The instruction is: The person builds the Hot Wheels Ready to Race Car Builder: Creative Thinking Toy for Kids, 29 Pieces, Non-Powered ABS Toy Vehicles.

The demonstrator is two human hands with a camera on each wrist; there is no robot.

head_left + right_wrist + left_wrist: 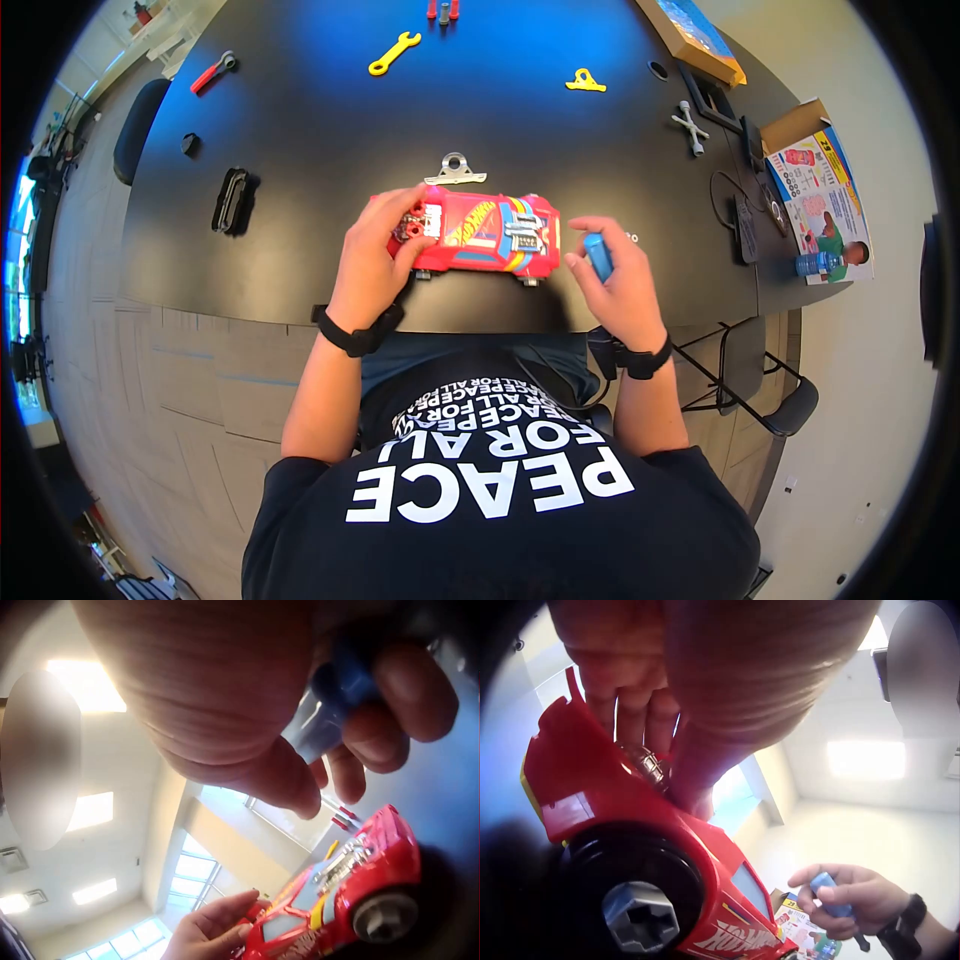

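Note:
A red toy car [485, 238] with yellow and blue trim stands near the table's front edge. Its left end is gripped by my left hand [368, 255], thumb on the near side and fingers over the far side. In the left wrist view a black wheel [694, 881] with a grey hub faces the camera. Just off the car's right end, my right hand [625, 285] holds a blue-handled screwdriver [598, 256]; its dark shaft [863, 944] pokes out below the fingers. A silver bracket-like part [455, 172] lies just beyond the car.
Further out lie a yellow wrench [395, 53], a yellow part [585, 82], a red-handled ratchet [213, 73] and a grey cross-shaped wrench [689, 129]. At left is a black part [231, 201]. A printed box [805, 165] and a blue bottle [815, 263] occupy the right side.

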